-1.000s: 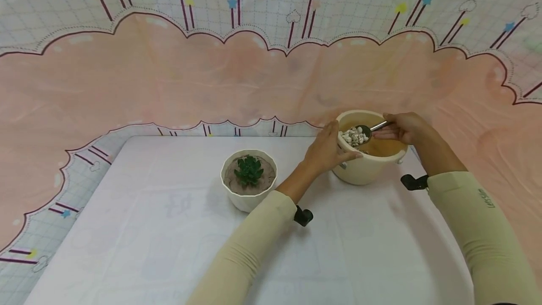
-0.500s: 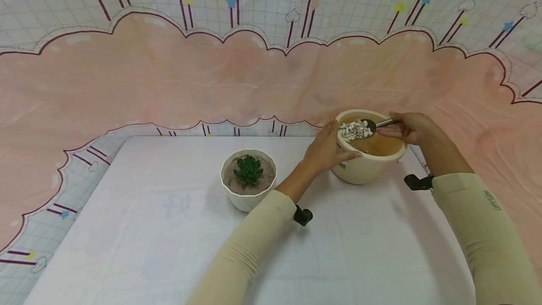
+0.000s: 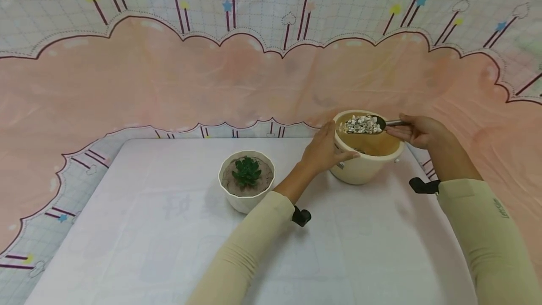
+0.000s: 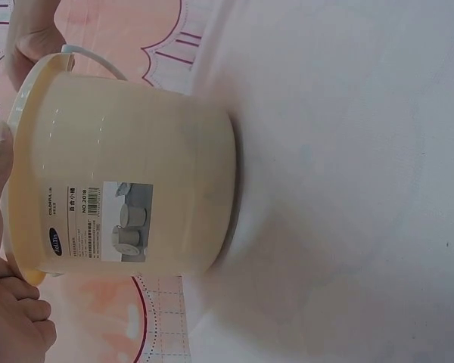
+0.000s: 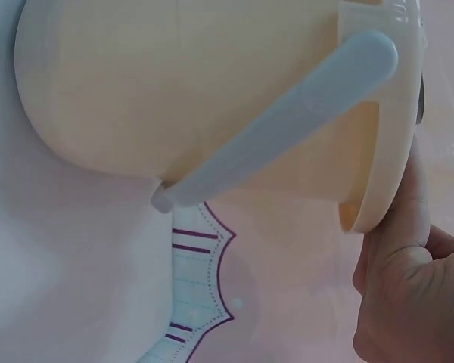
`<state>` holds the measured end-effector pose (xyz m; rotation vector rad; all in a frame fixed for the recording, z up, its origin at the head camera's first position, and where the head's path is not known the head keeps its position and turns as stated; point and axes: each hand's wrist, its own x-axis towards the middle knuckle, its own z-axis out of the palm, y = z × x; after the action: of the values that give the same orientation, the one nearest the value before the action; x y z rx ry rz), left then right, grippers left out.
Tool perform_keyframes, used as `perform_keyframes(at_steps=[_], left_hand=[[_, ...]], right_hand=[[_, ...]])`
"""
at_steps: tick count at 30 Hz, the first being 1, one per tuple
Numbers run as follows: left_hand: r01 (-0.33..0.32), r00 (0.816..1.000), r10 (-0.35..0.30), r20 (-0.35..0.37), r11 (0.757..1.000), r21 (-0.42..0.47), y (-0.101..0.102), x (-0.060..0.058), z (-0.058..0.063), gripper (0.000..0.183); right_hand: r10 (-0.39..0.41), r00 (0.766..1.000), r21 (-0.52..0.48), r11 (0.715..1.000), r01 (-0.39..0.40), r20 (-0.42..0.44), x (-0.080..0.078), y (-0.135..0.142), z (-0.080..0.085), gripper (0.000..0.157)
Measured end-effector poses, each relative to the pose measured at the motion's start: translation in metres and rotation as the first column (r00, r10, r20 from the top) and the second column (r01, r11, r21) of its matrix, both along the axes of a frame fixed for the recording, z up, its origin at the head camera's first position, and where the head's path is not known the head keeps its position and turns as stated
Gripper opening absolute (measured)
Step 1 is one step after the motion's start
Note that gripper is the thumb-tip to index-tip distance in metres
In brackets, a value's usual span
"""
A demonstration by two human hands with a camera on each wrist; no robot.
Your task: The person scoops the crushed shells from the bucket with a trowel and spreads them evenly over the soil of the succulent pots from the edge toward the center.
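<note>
Both arms [image 3: 482, 234] extended forward — left hand [image 3: 322, 151] gripping, right hand [image 3: 422, 131] pinching.

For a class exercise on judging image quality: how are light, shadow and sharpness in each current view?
Head view: soft shadows on the white tabletop, fairly dim light; left wrist view: small highlights on the bucket, fine print on its label too small to read; right wrist view: a bluish cast and soft shadow on the tabletop at left.
</note>
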<state>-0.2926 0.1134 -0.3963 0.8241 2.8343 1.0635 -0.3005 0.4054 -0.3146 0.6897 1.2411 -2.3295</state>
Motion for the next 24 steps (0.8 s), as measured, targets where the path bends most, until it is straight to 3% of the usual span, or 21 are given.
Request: perform_keyframes(at_steps=[9,24], left_hand=[[0.006,1.000,-0.006,-0.004,1.000,0.020,-0.001,-0.001,-0.003,0.119],[0.004,1.000,-0.004,-0.004,1.000,0.030,-0.001,-0.001,-0.001,0.119]], right_hand=[[-0.065,0.997,-0.091,0.993,0.069,0.042,0.006,0.008,-0.001,0.050],[-0.118,0.993,-0.106,0.987,0.119,0.017,0.012,0.009,0.001,0.041]])
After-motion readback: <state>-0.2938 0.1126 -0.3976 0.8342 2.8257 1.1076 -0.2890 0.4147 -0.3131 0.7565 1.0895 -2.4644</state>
